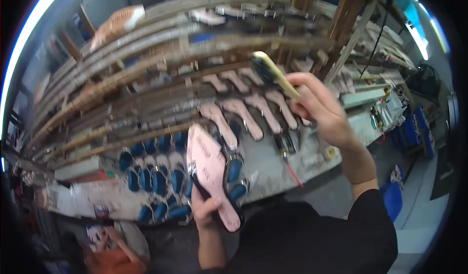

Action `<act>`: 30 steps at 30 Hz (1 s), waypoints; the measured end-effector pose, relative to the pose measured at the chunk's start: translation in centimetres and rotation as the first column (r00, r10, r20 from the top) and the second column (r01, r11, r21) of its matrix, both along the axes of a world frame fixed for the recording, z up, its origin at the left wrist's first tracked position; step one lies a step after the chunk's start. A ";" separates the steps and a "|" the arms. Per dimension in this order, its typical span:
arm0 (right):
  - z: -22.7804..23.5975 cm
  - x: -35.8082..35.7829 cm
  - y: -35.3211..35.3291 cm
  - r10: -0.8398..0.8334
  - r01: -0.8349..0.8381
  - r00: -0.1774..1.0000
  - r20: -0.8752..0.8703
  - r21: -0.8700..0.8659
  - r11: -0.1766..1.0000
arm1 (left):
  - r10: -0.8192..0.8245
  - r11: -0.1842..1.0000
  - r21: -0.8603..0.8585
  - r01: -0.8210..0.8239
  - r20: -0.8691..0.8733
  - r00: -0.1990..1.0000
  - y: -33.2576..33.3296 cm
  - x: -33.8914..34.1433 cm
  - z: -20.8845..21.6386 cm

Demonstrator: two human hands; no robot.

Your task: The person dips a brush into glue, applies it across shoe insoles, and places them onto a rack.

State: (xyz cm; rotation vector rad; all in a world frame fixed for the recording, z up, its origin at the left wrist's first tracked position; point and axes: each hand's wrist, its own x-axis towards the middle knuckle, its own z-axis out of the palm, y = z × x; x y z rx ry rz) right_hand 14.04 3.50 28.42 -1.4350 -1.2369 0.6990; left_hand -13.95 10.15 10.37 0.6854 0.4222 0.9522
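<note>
My left hand (pixel 203 209) is wrapped round the edge of a pink sandal sole (pixel 208 171) with a dark rim. The sole is tilted, its pointed toe up, and a dark strap shows beside my fingers. Raised higher on the right, my right hand (pixel 322 108) grips a brush (pixel 271 71) by its pale yellow handle. The brush's dark bristles face left, apart from the sole. Behind the sole, more pink soles (pixel 242 118) lie in rows on the bench and rack. Blue sandals (pixel 158 181) stand in rows to the left.
A wooden rack (pixel 146 72) rises behind the bench (pixel 273 171). On the bench lies a tool with a red cord (pixel 294 175). Bottles (pixel 388 109) stand at the far right, near blue bins (pixel 414 128). A person in orange (pixel 114 262) sits at the lower left, hands on something white.
</note>
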 end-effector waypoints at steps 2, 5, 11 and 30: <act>-2.1 -0.1 -5.8 0.049 -0.046 0.998 0.034 -0.107 0.993 | -0.081 0.997 0.010 0.081 -0.008 0.997 -0.8 2.6 -0.6; -6.0 0.3 -8.5 0.195 -0.237 0.816 0.544 0.008 0.971 | -0.313 0.949 0.021 0.316 -0.093 0.945 -3.3 4.5 0.7; -7.4 7.5 -15.4 0.027 -0.174 0.684 0.729 0.128 0.976 | -0.515 0.848 0.039 0.529 -0.179 0.838 -8.1 10.9 2.6; -12.4 31.9 -32.1 -0.249 0.222 0.957 0.148 0.176 0.959 | -0.346 0.925 0.023 0.378 -0.358 0.867 -27.7 27.9 2.5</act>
